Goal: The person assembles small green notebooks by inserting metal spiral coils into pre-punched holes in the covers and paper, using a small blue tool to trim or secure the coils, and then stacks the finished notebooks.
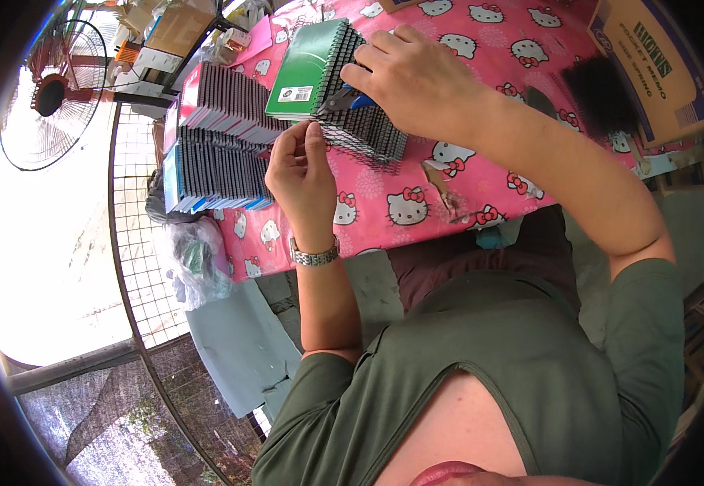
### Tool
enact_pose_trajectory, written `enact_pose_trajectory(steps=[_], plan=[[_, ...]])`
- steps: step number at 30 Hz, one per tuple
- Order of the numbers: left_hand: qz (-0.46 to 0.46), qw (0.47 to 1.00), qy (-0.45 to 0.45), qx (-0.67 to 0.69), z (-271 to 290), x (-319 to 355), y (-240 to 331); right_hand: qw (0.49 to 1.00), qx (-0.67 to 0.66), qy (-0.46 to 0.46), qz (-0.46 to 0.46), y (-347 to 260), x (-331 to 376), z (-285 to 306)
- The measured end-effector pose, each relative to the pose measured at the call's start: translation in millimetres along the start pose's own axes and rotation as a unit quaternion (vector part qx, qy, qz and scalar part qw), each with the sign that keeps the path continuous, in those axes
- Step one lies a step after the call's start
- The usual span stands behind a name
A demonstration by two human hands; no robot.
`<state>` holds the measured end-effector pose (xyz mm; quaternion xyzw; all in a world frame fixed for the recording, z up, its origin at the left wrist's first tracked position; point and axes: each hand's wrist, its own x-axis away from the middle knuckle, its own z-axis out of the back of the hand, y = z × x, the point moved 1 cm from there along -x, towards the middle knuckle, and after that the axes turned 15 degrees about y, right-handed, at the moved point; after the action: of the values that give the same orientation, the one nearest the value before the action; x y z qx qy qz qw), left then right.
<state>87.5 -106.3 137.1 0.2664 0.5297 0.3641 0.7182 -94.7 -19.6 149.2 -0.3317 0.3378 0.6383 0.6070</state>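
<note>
The left hand [303,174] is closed at its tips: thumb and forefinger are pinched together on the wire end at the lower corner of the green notebook [307,69], which is met at the hand's 12 o'clock. A metal watch [314,255] is worn at the wrist. The right hand [416,77] is laid over the coil edge, its fingers curled around blue-handled pliers [348,97], whose nose is pointed toward 8 o'clock, at the same corner; whether the nose is closed on the wire cannot be told. The notebook is set atop a row of spiral notebooks [368,134], and its long axis is run from 11 to 5 o'clock. The corner is touched by the left fingers, so that hand is the nearer. Further stacks [214,146] are ranged at 9 o'clock on the pink cloth [465,178]. A cardboard box [651,65] is seen at 2 o'clock, a fan [48,93] at 10.
</note>
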Motion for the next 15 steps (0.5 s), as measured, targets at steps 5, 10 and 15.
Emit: enact_pose_trajectory(steps=[5, 10, 15], plan=[[-0.004, 1.000, -0.001, -0.008, -1, -1, -1, 0.999, 0.035, 0.010, 0.014, -1, -1, -3], [0.015, 1.000, 0.000, 0.011, -1, 0, -4, 0.999, 0.050, -0.010, -0.012, -3, 0, -3], [-0.023, 0.999, 0.007, -0.024, -1, -1, -5, 0.999, -0.009, -0.028, -0.023, -5, -11, -3]])
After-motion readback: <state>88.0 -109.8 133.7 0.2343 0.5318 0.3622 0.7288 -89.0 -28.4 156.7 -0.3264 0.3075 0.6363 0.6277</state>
